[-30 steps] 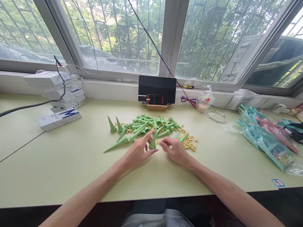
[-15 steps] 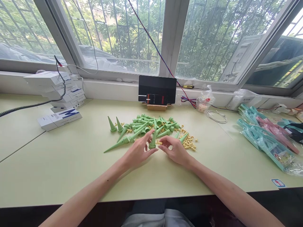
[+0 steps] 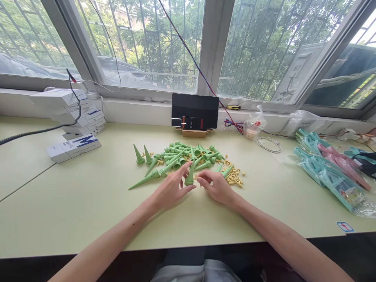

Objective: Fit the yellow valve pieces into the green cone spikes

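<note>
My left hand (image 3: 175,182) is closed around a green plastic spike (image 3: 190,174), a hollow cone held with its tip up and its wide collar down. From the right, my right hand (image 3: 216,185) pinches a small yellow plastic piece (image 3: 195,178) against the spike's side, just above the collar. Fingertips hide most of that piece. Behind both hands lies a heap of green spikes and caps (image 3: 182,154). Small yellow pieces (image 3: 235,178) are scattered beside my right hand. A capped spike (image 3: 145,180) lies left of my left hand, and two spikes (image 3: 139,155) stand upright farther left.
White boxes (image 3: 75,148) are stacked at the left. A phone (image 3: 194,123) leans on a dark tablet (image 3: 195,103) at the back. A coiled white cable (image 3: 268,145) and a plastic bag (image 3: 254,124) lie back right. Bagged teal items (image 3: 326,168) cover the right side.
My right hand's fingers have shifted slightly, covering more of the yellow piece at the spike. My left hand and the spike have barely moved.
</note>
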`<state>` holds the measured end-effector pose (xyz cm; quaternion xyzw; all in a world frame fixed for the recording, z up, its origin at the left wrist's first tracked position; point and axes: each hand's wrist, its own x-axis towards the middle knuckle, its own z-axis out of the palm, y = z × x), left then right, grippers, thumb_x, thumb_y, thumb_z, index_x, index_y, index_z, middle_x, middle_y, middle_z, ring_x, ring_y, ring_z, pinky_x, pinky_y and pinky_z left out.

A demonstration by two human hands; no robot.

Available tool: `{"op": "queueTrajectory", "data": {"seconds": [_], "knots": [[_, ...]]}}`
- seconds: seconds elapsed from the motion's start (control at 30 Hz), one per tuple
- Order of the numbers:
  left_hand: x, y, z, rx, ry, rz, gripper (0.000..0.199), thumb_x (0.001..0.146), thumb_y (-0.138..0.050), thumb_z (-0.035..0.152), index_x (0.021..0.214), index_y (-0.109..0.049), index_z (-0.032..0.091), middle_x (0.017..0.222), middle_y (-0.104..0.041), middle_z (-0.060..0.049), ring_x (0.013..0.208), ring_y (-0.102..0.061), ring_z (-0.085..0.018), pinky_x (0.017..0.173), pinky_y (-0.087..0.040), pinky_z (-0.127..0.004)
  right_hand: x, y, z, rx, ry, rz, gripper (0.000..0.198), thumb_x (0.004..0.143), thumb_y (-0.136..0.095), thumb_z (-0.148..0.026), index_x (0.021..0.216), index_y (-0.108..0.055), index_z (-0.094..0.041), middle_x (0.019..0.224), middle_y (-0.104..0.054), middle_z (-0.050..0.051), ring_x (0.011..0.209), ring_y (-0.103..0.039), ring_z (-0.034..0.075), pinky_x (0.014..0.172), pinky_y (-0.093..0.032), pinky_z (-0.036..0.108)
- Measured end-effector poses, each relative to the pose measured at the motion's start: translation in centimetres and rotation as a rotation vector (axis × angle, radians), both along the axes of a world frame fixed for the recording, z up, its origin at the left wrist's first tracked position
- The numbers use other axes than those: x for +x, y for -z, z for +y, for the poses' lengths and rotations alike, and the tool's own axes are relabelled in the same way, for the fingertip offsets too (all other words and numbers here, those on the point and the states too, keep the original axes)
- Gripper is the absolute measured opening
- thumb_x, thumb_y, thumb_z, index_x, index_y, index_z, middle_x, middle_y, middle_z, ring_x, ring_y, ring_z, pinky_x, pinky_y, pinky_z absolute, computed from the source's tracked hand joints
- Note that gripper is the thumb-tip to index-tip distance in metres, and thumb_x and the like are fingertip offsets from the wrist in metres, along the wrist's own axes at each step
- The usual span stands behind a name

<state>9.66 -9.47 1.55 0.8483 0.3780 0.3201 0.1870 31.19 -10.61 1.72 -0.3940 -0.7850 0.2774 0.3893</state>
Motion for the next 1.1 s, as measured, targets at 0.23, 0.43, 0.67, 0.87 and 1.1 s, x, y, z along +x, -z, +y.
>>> {"op": "queueTrajectory", "data": {"seconds": [0.23, 0.43, 0.67, 0.87, 1.1], "knots": [[-0.04, -0.02, -0.05, 0.007, -0.007, 0.002, 0.065, 0.094, -0.06, 0.041, 0.15, -0.028, 0.029, 0.1, -0.06, -0.003, 0.067, -0.057, -0.012, 0.068, -0.056, -0.03, -0.01, 0.21, 0.06, 0.004, -0.009, 0.036, 0.015, 0.095, -0.058, -0.033, 0.096, -0.062, -0.019, 0.078, -0.065, 0.002, 0.068, -0.058, 0.016, 0.064, -0.049, 0.027], [0.02, -0.08, -0.03, 0.009, -0.002, -0.003, 0.066, 0.093, -0.061, 0.039, 0.15, -0.029, 0.029, 0.1, -0.06, -0.003, 0.067, -0.057, -0.012, 0.067, -0.056, -0.029, -0.01, 0.1, 0.13, 0.012, -0.031, -0.021, 0.031, 0.101, -0.047, -0.036, 0.079, -0.061, -0.019, 0.067, -0.061, 0.001, 0.06, -0.053, 0.014, 0.059, -0.043, 0.027], [0.07, -0.07, -0.06, 0.025, -0.014, -0.013, 0.065, 0.094, -0.06, 0.041, 0.15, -0.03, 0.028, 0.098, -0.062, -0.003, 0.066, -0.058, -0.013, 0.066, -0.056, -0.03, 0.08, 0.29, 0.09, -0.018, 0.017, 0.046, 0.019, 0.093, -0.062, -0.037, 0.101, -0.06, -0.02, 0.081, -0.066, 0.003, 0.069, -0.06, 0.016, 0.061, -0.049, 0.027], [0.1, -0.15, -0.14, -0.002, -0.023, 0.006, 0.066, 0.093, -0.061, 0.039, 0.15, -0.03, 0.028, 0.1, -0.062, -0.003, 0.067, -0.058, -0.013, 0.067, -0.056, -0.03, 0.01, 0.07, 0.08, -0.008, -0.018, 0.022, 0.021, 0.099, -0.053, -0.035, 0.088, -0.061, -0.019, 0.073, -0.064, 0.001, 0.061, -0.055, 0.014, 0.06, -0.046, 0.027], [0.05, -0.1, -0.09, 0.021, -0.015, -0.016, 0.065, 0.093, -0.06, 0.04, 0.15, -0.031, 0.028, 0.097, -0.062, -0.004, 0.067, -0.058, -0.013, 0.066, -0.056, -0.03, 0.08, -0.02, 0.02, -0.016, 0.012, 0.033, 0.023, 0.097, -0.057, -0.041, 0.101, -0.064, -0.019, 0.077, -0.066, 0.002, 0.064, -0.058, 0.015, 0.061, -0.048, 0.028]]}}
